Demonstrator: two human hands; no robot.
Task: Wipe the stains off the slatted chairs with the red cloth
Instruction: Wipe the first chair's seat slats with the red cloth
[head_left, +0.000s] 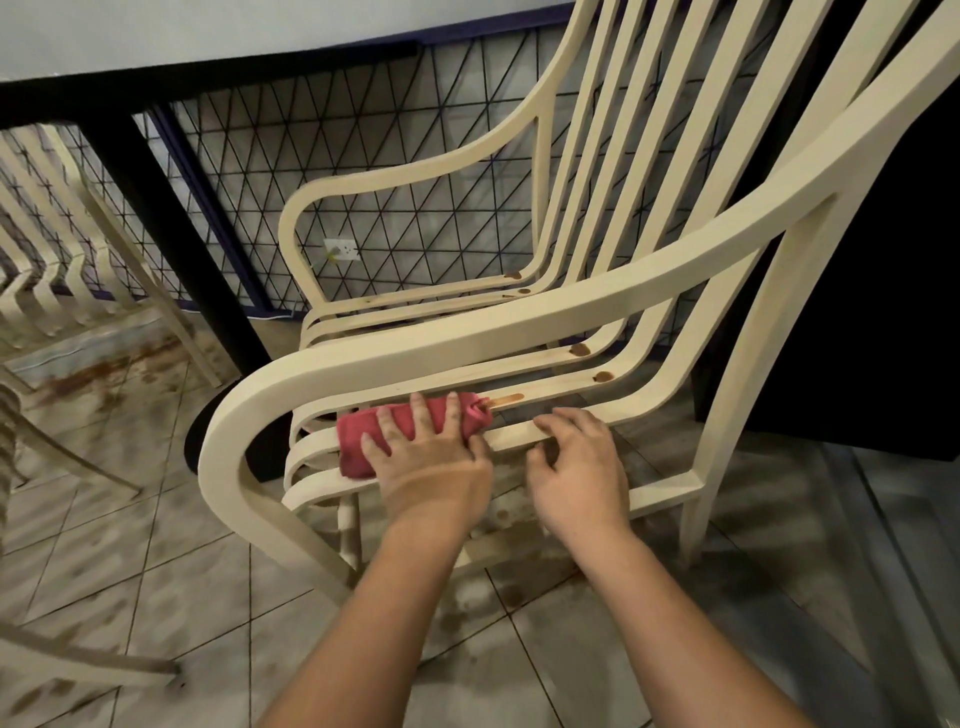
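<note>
- The person's left hand is pressing down on the red cloth, fingers spread and lying fairly straight over the bunched roll rather than wrapping round it.
- The cloth is sitting on the front part of the slatted chair's seat, lying across the near slats just under the near armrest.
- The right hand is gripping the nearest seat slat just beside the cloth, fingertips curling over the top and the thumb tucking in below.
- An orange-brown streak is showing on a slat right next to the cloth's right end.
- Darker brown spots are sitting further back where the seat bends up into the backrest: two on the near slats and more on the far slats.
- The tiled floor beneath is showing brownish smears and blotches.
- A second slatted chair is standing at the left, a black table leg is slanting between the two chairs, and a wire mesh panel is running behind them.
</note>
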